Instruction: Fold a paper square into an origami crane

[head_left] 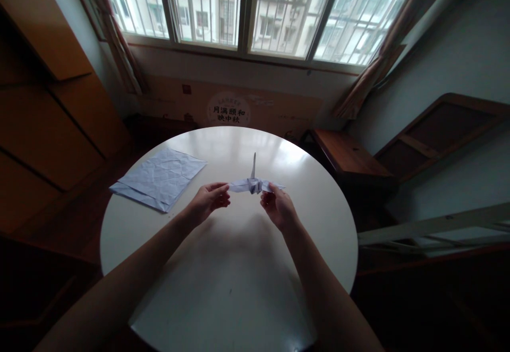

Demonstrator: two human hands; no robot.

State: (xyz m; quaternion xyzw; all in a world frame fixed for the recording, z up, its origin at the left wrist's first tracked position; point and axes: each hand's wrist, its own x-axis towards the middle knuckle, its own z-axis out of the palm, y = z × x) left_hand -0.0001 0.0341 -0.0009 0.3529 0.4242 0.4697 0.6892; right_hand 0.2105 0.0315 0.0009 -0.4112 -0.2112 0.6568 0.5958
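A folded white paper piece, shaped like an origami crane (255, 184), is held up over the table between my two hands. One thin point of it sticks up and away from me, and two flat wings stretch out to the sides. My left hand (207, 199) pinches the tip of the left wing between thumb and fingers. Closed on the right wing, close to the folded middle, is my right hand (278, 203). Several creased sheets of white paper (161, 177) lie stacked at the left of the table, apart from my left hand.
The round white table (227, 267) has a glossy top. Behind it a printed cardboard panel (279, 110) leans below the barred window (211, 11). A brown wooden bench (346, 152) stands at the back right, and wooden cabinets (75, 112) line the left.
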